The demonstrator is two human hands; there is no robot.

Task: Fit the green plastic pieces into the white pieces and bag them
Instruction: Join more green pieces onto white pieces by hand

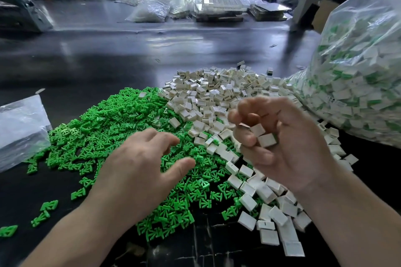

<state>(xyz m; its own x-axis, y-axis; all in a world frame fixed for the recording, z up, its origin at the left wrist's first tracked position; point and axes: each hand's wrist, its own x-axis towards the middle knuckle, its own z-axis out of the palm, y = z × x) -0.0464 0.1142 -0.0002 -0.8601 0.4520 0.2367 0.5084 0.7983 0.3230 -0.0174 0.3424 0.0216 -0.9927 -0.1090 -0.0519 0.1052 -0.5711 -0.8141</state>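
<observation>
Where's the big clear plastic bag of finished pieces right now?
In the head view, the big clear plastic bag of green-and-white pieces sits at the far right, beside the pile of white rectangular plastic pieces and just beyond the right hand.

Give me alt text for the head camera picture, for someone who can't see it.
A person's right hand holds a few white pieces while the open left hand hovers over a pile of green pieces on a dark table. A white heap lies behind them, and a large clear bag of white-and-green parts sits at the right.
</observation>
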